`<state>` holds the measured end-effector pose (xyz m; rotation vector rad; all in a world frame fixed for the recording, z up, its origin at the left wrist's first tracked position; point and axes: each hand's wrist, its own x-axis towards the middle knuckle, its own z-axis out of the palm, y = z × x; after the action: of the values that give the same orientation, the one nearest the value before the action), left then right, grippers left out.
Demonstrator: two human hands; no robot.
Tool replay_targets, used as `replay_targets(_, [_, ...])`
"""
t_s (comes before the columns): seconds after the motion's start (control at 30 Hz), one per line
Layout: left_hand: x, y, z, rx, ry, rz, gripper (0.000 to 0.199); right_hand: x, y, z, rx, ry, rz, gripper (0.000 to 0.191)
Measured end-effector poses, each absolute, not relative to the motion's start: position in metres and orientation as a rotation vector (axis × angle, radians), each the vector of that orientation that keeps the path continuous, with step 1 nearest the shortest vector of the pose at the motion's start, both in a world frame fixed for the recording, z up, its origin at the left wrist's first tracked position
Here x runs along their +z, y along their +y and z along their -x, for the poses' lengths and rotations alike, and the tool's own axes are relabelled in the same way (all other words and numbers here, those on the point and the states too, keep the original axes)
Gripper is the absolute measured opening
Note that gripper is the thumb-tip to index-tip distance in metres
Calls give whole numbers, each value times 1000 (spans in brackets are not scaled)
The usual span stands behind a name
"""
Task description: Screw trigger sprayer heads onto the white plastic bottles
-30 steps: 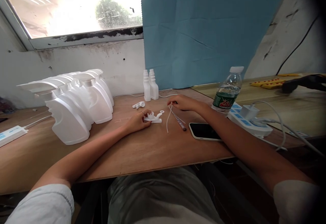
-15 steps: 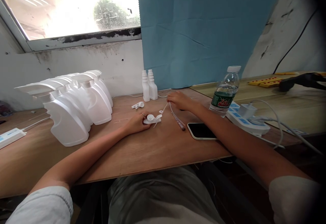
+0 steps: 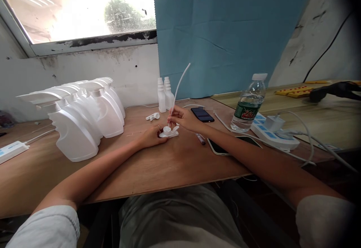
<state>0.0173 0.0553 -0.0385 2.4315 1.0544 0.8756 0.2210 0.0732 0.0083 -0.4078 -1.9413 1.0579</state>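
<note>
My left hand point(image 3: 153, 136) is closed around a white spray trigger head point(image 3: 167, 131), held low over the wooden table with its round collar facing up. Between the fingertips of my right hand point(image 3: 180, 117) is a thin, pale plastic tube point(image 3: 180, 80). It rises in a curve above the hand, and its lower end is at the collar; whether it sits inside I cannot tell. Another white trigger piece point(image 3: 152, 117) lies behind my left hand. A slim pen-like thing point(image 3: 200, 138) rests on the table, partly covered by my right forearm.
White spray bottles point(image 3: 81, 127) stand in rows at the left, with two small white bottles point(image 3: 166, 96) by the wall. A dark phone point(image 3: 202, 114), a pale-edged phone point(image 3: 218, 147), a water bottle point(image 3: 248, 105) and a power strip point(image 3: 275, 135) are to the right.
My right hand has moved left and toward me with the tube, bringing it upright over the trigger head's collar. The dark phone behind it has come into view. My left hand stays put.
</note>
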Motion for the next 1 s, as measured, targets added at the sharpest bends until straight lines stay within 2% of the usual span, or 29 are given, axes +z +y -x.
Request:
replay_targets(0.27, [-38,56,-17,792,1024,-2479,26,-3,78,-219,961,-2034,466,21])
replay_targets(0.53, [-36,55,-17,826,1051,-2503,30,-1,80,-219,463,-2232,577,15])
replay_targets(0.77, [-43,63,-15,846,1009,-2448,26,-3,92,-214,412,-2256,610,17])
replay_targets(0.9, [-43,63,-15,842,1044,-2440,31,-3,92,-212,408,-2288,598,14])
replay_targets(1.0, [-43,63,-16,850,1046,-2442,28,-5,91,-209,353,-2340,550,19])
